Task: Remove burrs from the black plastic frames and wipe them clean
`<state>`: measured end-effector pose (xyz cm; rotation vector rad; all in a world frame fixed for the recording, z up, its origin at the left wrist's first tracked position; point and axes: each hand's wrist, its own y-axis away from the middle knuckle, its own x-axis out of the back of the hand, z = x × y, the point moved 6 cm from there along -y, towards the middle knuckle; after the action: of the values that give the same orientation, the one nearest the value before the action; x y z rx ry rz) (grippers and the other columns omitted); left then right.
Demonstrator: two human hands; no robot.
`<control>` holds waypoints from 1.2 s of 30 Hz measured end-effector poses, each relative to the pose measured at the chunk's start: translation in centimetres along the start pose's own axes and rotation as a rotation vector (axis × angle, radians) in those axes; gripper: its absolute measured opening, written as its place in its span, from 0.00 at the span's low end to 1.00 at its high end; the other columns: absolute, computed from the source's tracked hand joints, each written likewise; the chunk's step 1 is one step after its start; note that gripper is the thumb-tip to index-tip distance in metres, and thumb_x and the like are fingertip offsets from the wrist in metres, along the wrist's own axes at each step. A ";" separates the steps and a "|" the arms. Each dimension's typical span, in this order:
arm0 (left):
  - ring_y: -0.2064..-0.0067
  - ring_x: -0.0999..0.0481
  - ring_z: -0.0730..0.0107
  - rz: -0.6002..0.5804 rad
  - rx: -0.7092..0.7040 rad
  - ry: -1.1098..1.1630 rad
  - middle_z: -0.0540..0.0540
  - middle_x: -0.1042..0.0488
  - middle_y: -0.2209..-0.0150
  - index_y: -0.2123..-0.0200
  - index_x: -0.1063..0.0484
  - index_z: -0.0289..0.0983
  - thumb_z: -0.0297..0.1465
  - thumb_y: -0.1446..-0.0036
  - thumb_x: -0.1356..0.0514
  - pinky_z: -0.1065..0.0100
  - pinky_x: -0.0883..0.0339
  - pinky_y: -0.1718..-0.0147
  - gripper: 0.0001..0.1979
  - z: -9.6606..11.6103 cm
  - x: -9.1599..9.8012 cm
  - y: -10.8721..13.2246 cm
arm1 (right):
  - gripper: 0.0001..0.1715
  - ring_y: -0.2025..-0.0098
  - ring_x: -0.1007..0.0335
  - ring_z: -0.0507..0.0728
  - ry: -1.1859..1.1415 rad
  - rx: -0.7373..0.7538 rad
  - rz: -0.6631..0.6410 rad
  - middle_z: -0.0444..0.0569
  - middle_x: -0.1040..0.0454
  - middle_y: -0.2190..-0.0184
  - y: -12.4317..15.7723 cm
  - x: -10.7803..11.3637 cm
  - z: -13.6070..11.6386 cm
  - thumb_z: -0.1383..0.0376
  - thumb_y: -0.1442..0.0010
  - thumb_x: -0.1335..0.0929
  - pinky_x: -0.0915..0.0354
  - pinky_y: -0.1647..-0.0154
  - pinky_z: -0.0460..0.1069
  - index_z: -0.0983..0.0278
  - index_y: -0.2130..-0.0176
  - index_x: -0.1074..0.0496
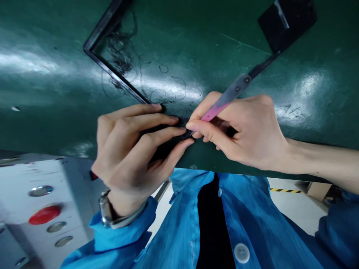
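Observation:
My left hand [131, 145] bends over a thin black plastic frame [120, 80], its thumb and fingertips closed on the edge nearest me. My right hand [246, 130] grips a slim pink-and-grey handled tool [224, 100], apparently a trimming knife, like a pen. The tool's tip points down at the frame edge beside my left thumb and fingertips. Fingers largely hide that tip and the part of the frame under it. A dark strip runs on from the handle's upper end; I cannot tell whether it belongs to the tool or the frame.
Curly black shavings [120, 56] lie on the green tabletop [196, 45] inside the frame's corner. A black flat piece [288, 22] is at the upper right. Left of my body stands a pale control box [75, 190] with a red button [45, 215] and several metal ones.

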<state>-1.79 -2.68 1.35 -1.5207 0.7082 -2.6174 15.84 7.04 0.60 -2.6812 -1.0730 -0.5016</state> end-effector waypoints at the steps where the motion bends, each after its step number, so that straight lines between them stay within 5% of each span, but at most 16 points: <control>1: 0.41 0.11 0.46 0.006 0.004 0.003 0.43 0.12 0.47 0.44 0.19 0.42 0.30 0.34 0.23 0.45 0.17 0.44 0.18 0.0 0.0 0.0 | 0.16 0.65 0.16 0.47 0.007 0.004 -0.002 0.42 0.11 0.57 0.0 0.0 -0.1 0.58 0.16 0.32 0.22 0.58 0.44 0.62 0.58 0.23; 8: 0.44 0.14 0.43 0.012 0.016 -0.043 0.41 0.14 0.49 0.44 0.17 0.41 0.31 0.37 0.21 0.45 0.21 0.47 0.20 0.2 0.4 0.1 | 0.14 0.66 0.16 0.48 0.074 -0.015 0.000 0.44 0.11 0.56 0.1 0.2 -0.8 0.62 0.16 0.32 0.19 0.55 0.45 0.66 0.54 0.21; 14: 0.57 0.22 0.62 -0.118 0.105 -0.014 0.47 0.17 0.57 0.50 0.18 0.42 0.30 0.33 0.24 0.56 0.30 0.53 0.10 0.1 0.3 -1.0 | 0.14 0.68 0.19 0.47 0.090 0.027 0.091 0.42 0.13 0.61 0.0 0.5 -0.7 0.62 0.16 0.32 0.20 0.60 0.43 0.66 0.53 0.19; 19: 0.58 0.24 0.71 -0.189 0.110 0.073 0.53 0.18 0.59 0.52 0.21 0.40 0.28 0.29 0.26 0.66 0.30 0.56 0.08 0.6 0.2 -2.2 | 0.14 0.59 0.18 0.46 0.159 0.193 0.173 0.42 0.13 0.57 0.3 1.1 -1.9 0.68 0.17 0.33 0.19 0.45 0.42 0.67 0.51 0.17; 22: 0.58 0.23 0.73 -0.221 0.099 0.054 0.53 0.20 0.59 0.53 0.23 0.40 0.28 0.27 0.28 0.69 0.29 0.57 0.06 0.8 0.4 -2.7 | 0.20 0.59 0.22 0.45 0.212 0.201 0.177 0.42 0.17 0.58 0.4 0.9 -1.8 0.65 0.16 0.35 0.22 0.50 0.40 0.68 0.49 0.14; 25: 0.58 0.22 0.74 -0.266 0.099 0.039 0.53 0.21 0.59 0.52 0.24 0.40 0.27 0.26 0.30 0.70 0.28 0.57 0.06 1.0 0.3 -2.9 | 0.32 0.55 0.23 0.45 0.381 0.228 0.117 0.40 0.20 0.58 0.1 0.5 -1.4 0.62 0.15 0.43 0.27 0.51 0.42 0.69 0.54 0.13; 29: 0.60 0.22 0.70 -0.303 0.132 0.020 0.53 0.25 0.61 0.54 0.26 0.43 0.27 0.25 0.34 0.66 0.28 0.58 0.05 0.7 -0.1 -2.7 | 0.32 0.45 0.20 0.54 0.577 0.369 -0.083 0.47 0.18 0.54 -0.3 -0.3 -1.6 0.73 0.19 0.47 0.22 0.47 0.50 0.70 0.56 0.16; 36: 0.62 0.23 0.74 -0.338 0.163 0.084 0.54 0.24 0.61 0.54 0.24 0.42 0.29 0.24 0.33 0.69 0.26 0.59 0.03 -0.1 0.9 -2.9 | 0.43 0.46 0.18 0.52 0.574 0.378 -0.097 0.46 0.21 0.58 -0.4 -0.4 -1.6 0.74 0.19 0.56 0.19 0.44 0.52 0.71 0.61 0.19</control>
<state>-1.77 -0.26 3.17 -1.6130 0.2480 -2.9057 14.90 6.58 1.91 -1.9854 -0.9985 -0.9103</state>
